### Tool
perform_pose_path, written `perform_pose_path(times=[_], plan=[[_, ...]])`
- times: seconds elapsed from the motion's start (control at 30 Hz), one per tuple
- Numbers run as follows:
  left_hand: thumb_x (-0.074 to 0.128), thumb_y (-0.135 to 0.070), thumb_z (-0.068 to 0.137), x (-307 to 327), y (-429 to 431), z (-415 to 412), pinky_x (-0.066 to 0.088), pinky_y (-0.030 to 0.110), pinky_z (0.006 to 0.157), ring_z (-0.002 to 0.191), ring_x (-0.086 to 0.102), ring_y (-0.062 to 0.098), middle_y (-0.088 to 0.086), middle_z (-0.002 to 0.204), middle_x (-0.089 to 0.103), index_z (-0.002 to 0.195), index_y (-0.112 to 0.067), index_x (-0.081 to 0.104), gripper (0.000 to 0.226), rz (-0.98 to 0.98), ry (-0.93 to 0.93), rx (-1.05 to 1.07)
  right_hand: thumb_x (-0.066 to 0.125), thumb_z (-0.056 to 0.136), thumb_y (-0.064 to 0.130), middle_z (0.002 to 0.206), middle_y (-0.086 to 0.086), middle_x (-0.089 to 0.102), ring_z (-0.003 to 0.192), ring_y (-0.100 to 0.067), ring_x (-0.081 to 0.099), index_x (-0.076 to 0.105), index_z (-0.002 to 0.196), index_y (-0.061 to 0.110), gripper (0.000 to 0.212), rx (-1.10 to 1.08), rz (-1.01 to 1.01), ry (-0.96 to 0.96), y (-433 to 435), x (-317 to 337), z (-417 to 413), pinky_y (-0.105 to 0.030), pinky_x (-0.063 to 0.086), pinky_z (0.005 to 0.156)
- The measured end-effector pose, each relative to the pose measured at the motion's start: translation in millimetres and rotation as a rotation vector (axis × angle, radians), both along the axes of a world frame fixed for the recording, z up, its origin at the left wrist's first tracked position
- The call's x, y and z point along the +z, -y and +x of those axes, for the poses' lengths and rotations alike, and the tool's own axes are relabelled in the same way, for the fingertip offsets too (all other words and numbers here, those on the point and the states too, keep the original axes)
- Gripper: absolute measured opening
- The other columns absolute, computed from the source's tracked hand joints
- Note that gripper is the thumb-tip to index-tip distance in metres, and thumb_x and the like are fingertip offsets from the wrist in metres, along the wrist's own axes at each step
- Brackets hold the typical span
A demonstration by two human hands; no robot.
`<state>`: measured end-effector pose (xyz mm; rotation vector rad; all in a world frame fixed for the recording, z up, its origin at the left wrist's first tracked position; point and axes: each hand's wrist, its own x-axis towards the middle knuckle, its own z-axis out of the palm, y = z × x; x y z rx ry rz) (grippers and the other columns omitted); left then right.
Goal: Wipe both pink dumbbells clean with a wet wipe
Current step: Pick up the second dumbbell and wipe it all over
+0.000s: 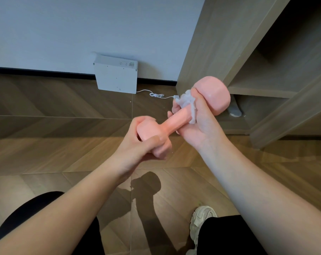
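Above the wood floor (64,144), one pink dumbbell (174,124) held in both hands

Seen from the head camera, the herringbone floor lies open to the left and near. To the right a wooden shelf unit (220,43) stands close, its upright edge just behind the dumbbell's far head. A white box (116,76) leans against the far wall (82,24), and its cable (156,94) trails right along the floor. The dumbbell is off the floor, slanting from near left to far right. The left hand (137,144) curls tightly round its near-left head. The right hand (198,124) wraps the handle just under the far-right head, fingers closed narrow, pressing a crumpled wet wipe (188,102) against the bar. A pale shoe (202,223) stands near, at the lower right.
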<state>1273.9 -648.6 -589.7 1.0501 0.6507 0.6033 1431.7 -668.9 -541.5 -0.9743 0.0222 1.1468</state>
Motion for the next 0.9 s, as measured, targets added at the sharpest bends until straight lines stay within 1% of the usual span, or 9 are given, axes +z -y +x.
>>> perform_pose_path(times=[0.13, 0.2, 0.27, 0.33, 0.47, 0.5, 0.67, 0.8, 0.9], plan=[[0.084, -0.022, 0.062, -4.2, -2.7, -5.1, 0.051, 0.019, 0.077, 0.096, 0.058, 0.002, -0.019, 0.107, 0.052, 0.118, -0.032, 0.042, 0.071, 0.701, -0.204, 0.099, 0.068, 0.088, 0.032, 0.074, -0.004, 0.054, 0.058, -0.014, 0.052, 0.047, 0.105, 0.017, 0.031, -0.053, -0.058, -0.084, -1.1, -2.0, -0.8, -0.033, 0.047, 0.074], [0.088, -0.022, 0.061, -9.6, -1.6, -5.6, 0.043, 0.014, 0.086, 0.106, 0.052, 0.005, -0.011, 0.116, 0.049, 0.123, -0.028, 0.041, 0.078, 0.973, -0.230, 0.115, 0.065, 0.089, 0.033, 0.077, -0.002, 0.052, 0.057, -0.012, 0.048, 0.043, 0.109, 0.019, 0.033, -0.061, -0.070, -0.113, -0.3, -5.0, 0.7, -0.032, 0.042, 0.065], [0.090, -0.020, 0.061, -14.4, 1.3, -3.3, 0.039, 0.011, 0.090, 0.110, 0.049, 0.005, -0.002, 0.120, 0.047, 0.127, -0.021, 0.041, 0.082, 1.095, -0.225, 0.107, 0.066, 0.089, 0.032, 0.095, 0.001, 0.052, 0.061, -0.009, 0.050, 0.043, 0.112, 0.020, 0.035, -0.077, -0.060, -0.120, 1.4, -7.4, 3.7, -0.030, 0.043, 0.064], [0.088, -0.028, 0.060, -15.4, 2.6, -0.3, 0.043, 0.012, 0.088, 0.112, 0.050, 0.004, -0.002, 0.123, 0.048, 0.130, -0.025, 0.038, 0.086, 0.924, -0.207, 0.073, 0.065, 0.089, 0.028, 0.101, 0.000, 0.049, 0.064, -0.008, 0.050, 0.045, 0.106, 0.019, 0.028, -0.081, -0.049, -0.088, 3.4, -6.9, 6.8, -0.028, 0.045, 0.064], [0.077, -0.049, 0.055, -9.5, -1.2, 1.5, 0.057, 0.033, 0.075, 0.095, 0.068, 0.013, 0.007, 0.122, 0.057, 0.130, -0.025, 0.045, 0.085, -0.041, -0.066, -0.086, 0.063, 0.091, 0.018, 0.076, 0.001, 0.040, 0.059, -0.010, 0.042, 0.044, 0.080, 0.017, 0.022, -0.021, 0.003, 0.011, 6.6, -5.5, 5.7, -0.024, 0.041, 0.058], [0.077, -0.047, 0.056, -10.7, -1.5, 2.6, 0.057, 0.036, 0.070, 0.088, 0.069, 0.017, 0.011, 0.120, 0.060, 0.126, -0.021, 0.050, 0.080, -0.175, -0.036, -0.137, 0.064, 0.090, 0.017, 0.073, 0.001, 0.040, 0.060, -0.010, 0.042, 0.045, 0.078, 0.017, 0.023, -0.016, 0.012, 0.028, 7.3, -6.5, 4.6, -0.024, 0.041, 0.059], [0.075, -0.038, 0.058, -11.8, 0.0, 7.1, 0.058, 0.038, 0.063, 0.074, 0.065, 0.022, 0.012, 0.089, 0.064, 0.096, -0.017, 0.064, 0.045, -0.231, 0.027, -0.142, 0.068, 0.083, 0.009, 0.081, 0.002, 0.059, 0.074, -0.012, 0.058, 0.055, 0.090, 0.018, 0.017, 0.116, 0.135, 0.132, 14.1, -8.4, -1.9, -0.032, 0.047, 0.074], [0.074, -0.037, 0.057, -9.3, -3.2, 3.9, 0.058, 0.038, 0.062, 0.081, 0.064, 0.027, 0.016, 0.097, 0.063, 0.111, -0.011, 0.058, 0.063, -0.239, 0.033, -0.118, 0.068, 0.080, 0.018, 0.105, 0.002, 0.073, 0.098, -0.017, 0.069, 0.063, 0.110, 0.019, 0.031, 0.313, 0.240, 0.149, 23.6, -10.1, 1.6, -0.037, 0.053, 0.081], [0.074, -0.037, 0.057, -5.5, -2.3, 4.2, 0.057, 0.037, 0.061, 0.081, 0.062, 0.028, 0.018, 0.099, 0.061, 0.110, -0.010, 0.057, 0.062, -0.246, 0.052, -0.138, 0.073, 0.074, 0.021, 0.101, 0.003, 0.074, 0.095, -0.016, 0.071, 0.062, 0.112, 0.018, 0.040, 0.326, 0.235, 0.156, 23.0, -8.4, 3.4, -0.036, 0.055, 0.079]])
